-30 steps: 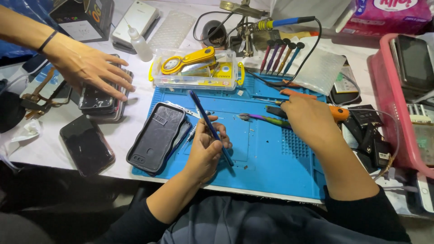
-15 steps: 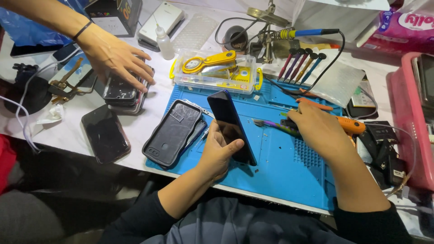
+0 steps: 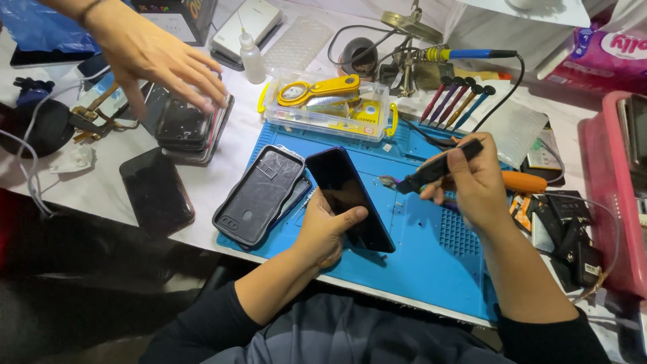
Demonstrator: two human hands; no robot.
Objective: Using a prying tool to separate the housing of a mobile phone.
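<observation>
While left hand (image 3: 330, 232) grips dark glossy phone (image 3: 349, 199), right hand (image 3: 472, 178) pinches black tool (image 3: 438, 166).

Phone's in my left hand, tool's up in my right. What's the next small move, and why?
Probably bring the black tool down to the phone's upper edge. The left hand holds the phone tilted over the blue mat, dark face up, while the right hand holds the tool's tip just beside it, not touching. Closing that gap seems the natural step.

Dark phone (image 3: 348, 197) tilted; black tweezers (image 3: 438, 165) above blue mat.
</observation>
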